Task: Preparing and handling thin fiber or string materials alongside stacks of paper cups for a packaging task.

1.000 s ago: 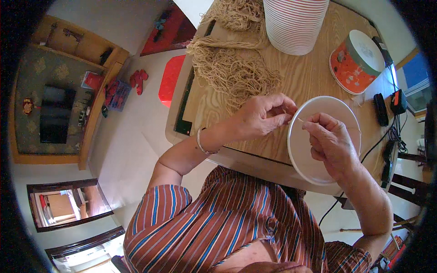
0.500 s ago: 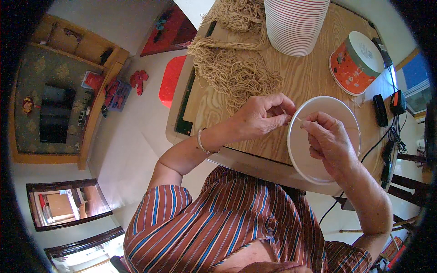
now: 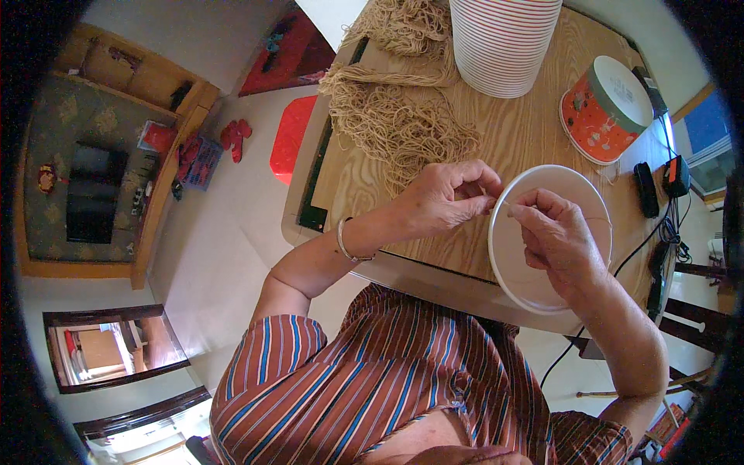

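Your left hand [image 3: 446, 198] sits over the near part of the light wooden desk [image 3: 535, 132], fingers curled in, thumb and forefinger pinched together at the left rim of the round white paper plate [image 3: 577, 190]. Your right hand [image 3: 558, 240] lies over the plate's middle, also closed to a pinch, its fingertips just beside those of the left. A thin tan string [image 3: 598, 220] shows faintly across the plate's right part; whether both pinches hold that same strand is too fine to tell, though each hand is closed on something thread-thin. The plate itself rests at the desk's near edge, partly overhanging it toward your body. A thin metal bracelet [image 3: 346, 246] rings your left wrist. Beyond the left hand, a loose tangled heap of beige string [image 3: 403, 124] spreads over the desk's left half, running up to the far edge. Behind it stands a tall stack of white paper cups with red stripes [image 3: 504, 43], upright. To the right of that, an orange round tin with a white lid [image 3: 608, 108] lies tilted. Well right of the plate, black chargers and cables [image 3: 659, 182] trail off the desk's edge. Your striped brown, blue and white shirt [image 3: 372, 387] fills the lower frame. On the floor to the left, a red plastic stool [image 3: 291, 139] stands just beside the desk.
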Action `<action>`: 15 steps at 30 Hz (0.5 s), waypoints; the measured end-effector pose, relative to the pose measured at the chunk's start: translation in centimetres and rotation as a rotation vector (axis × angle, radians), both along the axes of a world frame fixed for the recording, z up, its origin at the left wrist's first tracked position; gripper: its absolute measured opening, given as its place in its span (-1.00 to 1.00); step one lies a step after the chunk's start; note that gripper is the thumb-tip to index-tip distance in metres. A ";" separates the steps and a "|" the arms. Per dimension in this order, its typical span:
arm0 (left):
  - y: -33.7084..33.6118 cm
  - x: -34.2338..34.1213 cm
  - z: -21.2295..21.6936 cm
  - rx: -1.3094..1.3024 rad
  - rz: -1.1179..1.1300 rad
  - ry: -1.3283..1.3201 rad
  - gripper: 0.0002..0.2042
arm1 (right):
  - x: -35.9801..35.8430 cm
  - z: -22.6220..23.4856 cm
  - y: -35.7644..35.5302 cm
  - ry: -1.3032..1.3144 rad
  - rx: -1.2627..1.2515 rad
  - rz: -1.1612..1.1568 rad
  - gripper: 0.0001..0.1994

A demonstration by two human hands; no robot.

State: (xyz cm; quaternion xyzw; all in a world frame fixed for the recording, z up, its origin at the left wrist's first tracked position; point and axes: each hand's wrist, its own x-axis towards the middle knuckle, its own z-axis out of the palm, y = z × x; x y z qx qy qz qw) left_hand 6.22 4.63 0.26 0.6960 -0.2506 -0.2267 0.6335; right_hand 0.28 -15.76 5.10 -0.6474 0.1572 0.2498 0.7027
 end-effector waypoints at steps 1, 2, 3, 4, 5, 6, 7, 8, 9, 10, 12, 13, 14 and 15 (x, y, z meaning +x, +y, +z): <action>0.0 0.0 0.0 0.017 0.003 -0.002 -0.85 | 0.0 0.0 0.0 0.002 0.007 -0.003 -0.84; 0.0 0.0 0.0 0.017 0.004 -0.002 -0.85 | 0.0 0.0 0.1 0.002 0.007 -0.002 -0.84; 0.0 0.0 0.0 0.021 0.007 -0.018 -0.84 | 0.1 0.0 0.2 -0.007 0.000 -0.001 -0.84; 0.0 0.1 0.0 0.025 0.010 -0.035 -0.84 | 0.1 0.1 0.2 -0.016 -0.006 0.000 -0.84; 0.0 0.1 0.0 0.024 0.009 -0.035 -0.84 | 0.2 0.1 0.2 -0.016 -0.007 -0.001 -0.84; 0.0 0.0 0.1 0.029 0.011 -0.031 -0.84 | 0.3 0.0 0.2 -0.019 -0.006 0.014 -0.84; 0.0 0.0 0.1 0.033 0.013 -0.026 -0.85 | 0.4 0.0 0.2 -0.022 -0.006 0.029 -0.84; 0.0 0.0 0.1 0.033 0.013 -0.027 -0.85 | 0.4 0.0 0.2 -0.023 -0.006 0.029 -0.84; -0.1 0.0 0.0 0.025 0.027 -0.042 -0.85 | 0.5 0.0 0.4 -0.027 -0.012 0.028 -0.83; -0.1 0.0 -0.1 0.016 0.041 -0.058 -0.86 | 0.5 0.1 0.5 -0.032 -0.019 0.027 -0.83; -0.1 0.0 -0.3 0.024 0.045 -0.073 -0.86 | 0.7 -0.1 0.5 -0.036 -0.021 0.031 -0.83; -0.1 0.0 -0.4 0.033 0.048 -0.088 -0.87 | 0.7 -0.2 0.5 -0.040 -0.023 0.034 -0.83; -0.1 0.1 -0.2 0.032 0.049 -0.089 -0.87 | 0.7 -0.2 0.5 -0.041 -0.024 0.035 -0.83; -0.1 0.1 0.0 0.083 0.034 -0.132 -0.87 | 0.7 -0.1 0.6 -0.040 -0.020 0.034 -0.83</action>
